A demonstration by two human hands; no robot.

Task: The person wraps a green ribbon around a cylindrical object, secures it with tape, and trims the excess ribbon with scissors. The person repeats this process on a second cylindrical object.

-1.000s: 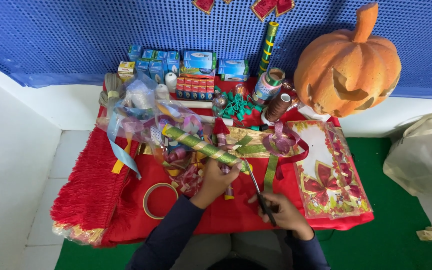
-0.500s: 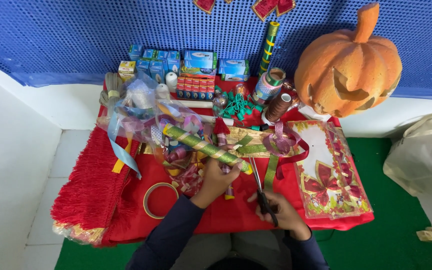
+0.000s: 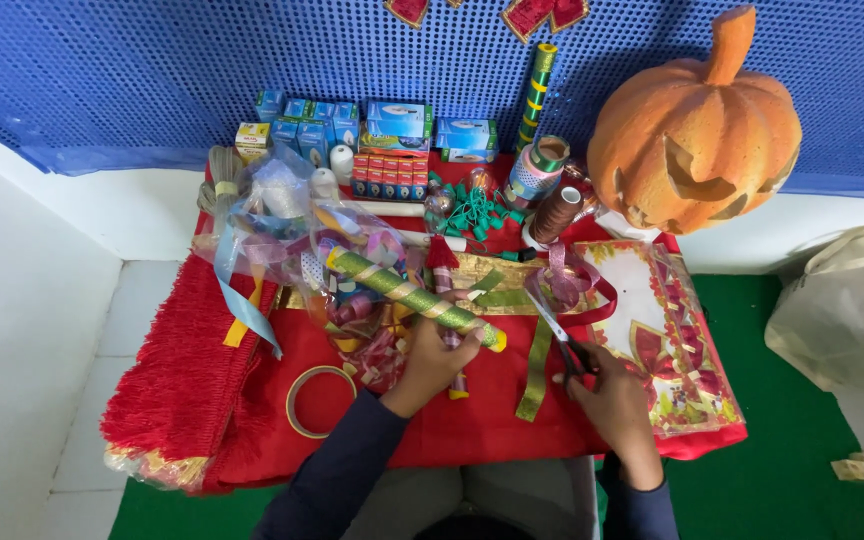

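A tape ring (image 3: pixel 318 400) lies at nine o'clock of the left hand (image 3: pixel 435 358), whose grip is closed around a green-gold ribbon roll (image 3: pixel 414 297) slanting toward ten o'clock. The right hand (image 3: pixel 607 385) grips scissors (image 3: pixel 558 337), blades toward eleven o'clock, beside a green ribbon strip (image 3: pixel 535 368) on the red-clothed counter (image 3: pixel 472 420).

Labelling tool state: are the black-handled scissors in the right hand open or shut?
Open. The black-handled scissors in the right hand show silver blades spread apart beside the green ribbon strip.
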